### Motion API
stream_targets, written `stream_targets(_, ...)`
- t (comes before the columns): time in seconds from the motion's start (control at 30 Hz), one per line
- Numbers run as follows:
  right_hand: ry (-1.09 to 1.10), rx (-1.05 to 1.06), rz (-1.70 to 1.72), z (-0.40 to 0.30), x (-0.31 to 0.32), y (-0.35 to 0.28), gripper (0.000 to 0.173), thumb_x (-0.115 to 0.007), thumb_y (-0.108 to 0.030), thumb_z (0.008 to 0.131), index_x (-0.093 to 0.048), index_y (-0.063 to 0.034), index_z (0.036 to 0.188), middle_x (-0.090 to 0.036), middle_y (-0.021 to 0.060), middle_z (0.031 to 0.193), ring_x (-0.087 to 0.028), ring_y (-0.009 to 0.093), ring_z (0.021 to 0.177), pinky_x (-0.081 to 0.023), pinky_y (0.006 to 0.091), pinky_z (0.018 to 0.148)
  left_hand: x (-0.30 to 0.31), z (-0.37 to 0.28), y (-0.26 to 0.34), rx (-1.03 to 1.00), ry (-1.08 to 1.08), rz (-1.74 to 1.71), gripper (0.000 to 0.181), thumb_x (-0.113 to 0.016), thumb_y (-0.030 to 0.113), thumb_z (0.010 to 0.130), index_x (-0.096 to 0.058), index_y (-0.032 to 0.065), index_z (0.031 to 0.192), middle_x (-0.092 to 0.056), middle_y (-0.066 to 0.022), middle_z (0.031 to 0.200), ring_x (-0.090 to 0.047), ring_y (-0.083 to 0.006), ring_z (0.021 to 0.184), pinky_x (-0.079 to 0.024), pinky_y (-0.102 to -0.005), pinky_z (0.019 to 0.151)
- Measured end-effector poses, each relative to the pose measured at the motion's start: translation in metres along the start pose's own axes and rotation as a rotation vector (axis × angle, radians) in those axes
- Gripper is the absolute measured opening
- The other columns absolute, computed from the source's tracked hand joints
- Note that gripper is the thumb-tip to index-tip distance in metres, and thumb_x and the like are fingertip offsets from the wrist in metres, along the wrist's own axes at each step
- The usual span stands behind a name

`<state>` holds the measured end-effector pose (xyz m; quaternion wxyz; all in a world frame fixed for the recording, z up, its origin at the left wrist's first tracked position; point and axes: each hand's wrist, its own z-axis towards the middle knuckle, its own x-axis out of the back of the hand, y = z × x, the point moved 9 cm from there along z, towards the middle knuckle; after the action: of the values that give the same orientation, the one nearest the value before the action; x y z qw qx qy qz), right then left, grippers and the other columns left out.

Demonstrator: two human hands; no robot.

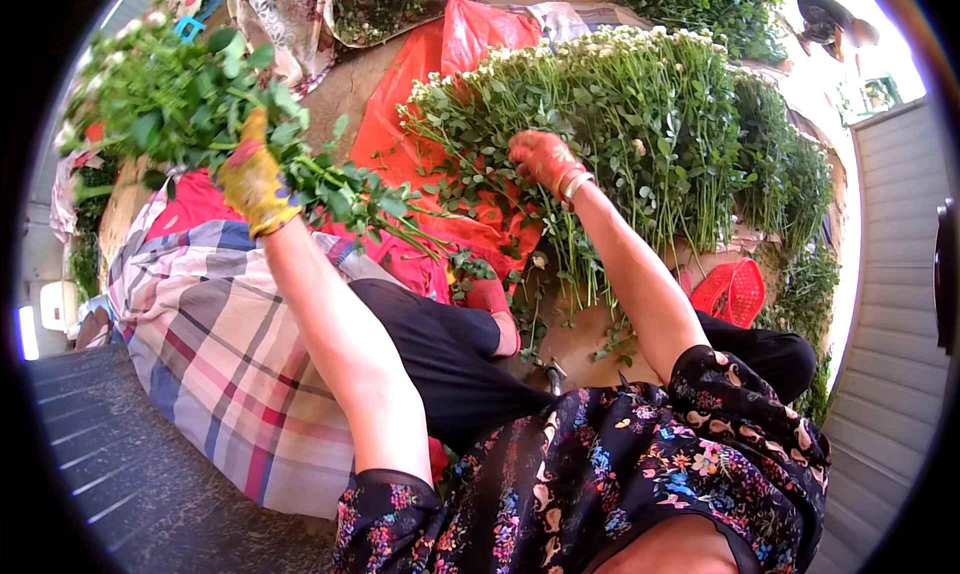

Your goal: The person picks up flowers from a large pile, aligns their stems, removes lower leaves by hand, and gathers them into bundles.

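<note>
My left hand, in a yellow patterned glove, is closed around a bunch of leafy stems that look like roses. The bunch lies across the upper left, its pale blooms at the far left and its cut ends pointing right. My right hand, in a red-orange glove, has curled fingers over the near left side of a large pile of white roses. Whether a stem is in it I cannot tell. Red plastic sheeting lies between the bunch and the pile.
A red plastic basket stands right of the pile. Plaid cloth spreads at the left. My foot in a red sock rests near loose leaves. More greenery lies at the back. Another person is at the far right.
</note>
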<state>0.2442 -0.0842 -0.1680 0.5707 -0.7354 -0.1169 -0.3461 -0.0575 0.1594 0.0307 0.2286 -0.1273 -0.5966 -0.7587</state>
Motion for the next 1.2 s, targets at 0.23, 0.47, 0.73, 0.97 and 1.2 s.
stream_targets(0.23, -0.135, -0.316, -0.573, 0.015, -0.129, 0.158, 0.022, -0.055, -0.024, 0.079, -0.068, -0.0118, 0.091, -0.062, 0.0170, 0.099, -0.059, 0.029, 0.096, -0.048, 0.0358, 0.081, -0.010, 0.004, 0.010, -0.265, -0.132, -0.049, 0.028, -0.049, 0.020, 0.088, -0.064, 0.0072, 0.108, -0.067, -0.0056, 0.098, -0.062, -0.0118, 0.084, -0.047, -0.0251, 0.077)
stream_targets(0.47, -0.016, -0.198, -0.195, -0.005, -0.127, 0.098, 0.027, -0.057, -0.026, 0.080, -0.061, -0.0064, 0.098, -0.062, 0.0189, 0.092, -0.057, 0.037, 0.088, -0.046, 0.0423, 0.077, -0.012, 0.010, -0.028, 0.051, -0.173, -0.563, 0.025, -0.071, 0.015, 0.071, -0.069, -0.0051, 0.085, -0.066, -0.0090, 0.083, -0.061, -0.0149, 0.073, -0.049, -0.0280, 0.072)
stream_targets(0.73, 0.219, -0.180, 0.400, -0.018, -0.010, 0.012, 0.021, -0.060, -0.023, 0.085, -0.061, -0.0057, 0.097, -0.062, 0.0070, 0.071, -0.057, 0.016, 0.063, -0.046, 0.0316, 0.058, -0.018, -0.007, 0.002, -0.153, -0.389, -0.630, 0.036, -0.069, 0.015, 0.074, -0.062, -0.0023, 0.105, -0.063, -0.0056, 0.099, -0.059, -0.0135, 0.079, -0.049, -0.0283, 0.074)
stream_targets(0.97, -0.012, -0.020, 0.812, -0.064, 0.069, -0.091, 0.019, -0.051, -0.019, 0.092, -0.059, -0.0084, 0.106, -0.060, -0.0009, 0.071, -0.044, 0.005, 0.047, -0.034, 0.0199, 0.043, -0.068, -0.045, 0.017, 0.206, -0.870, -1.265, 0.035, -0.062, 0.019, 0.072, -0.060, -0.0011, 0.101, -0.064, -0.0097, 0.092, -0.063, -0.0202, 0.074, -0.053, -0.0312, 0.067)
stream_targets(1.2, -0.245, 0.211, 0.938, -0.113, 0.092, -0.147, 0.034, -0.060, -0.032, 0.086, -0.060, -0.0021, 0.103, -0.059, 0.0042, 0.068, -0.045, 0.007, 0.044, -0.033, 0.0199, 0.041, -0.087, -0.083, 0.046, 0.120, -1.061, -1.588, 0.045, -0.068, 0.029, 0.074, -0.054, 0.0020, 0.108, -0.059, -0.0085, 0.092, -0.055, -0.0211, 0.074, -0.047, -0.0330, 0.062)
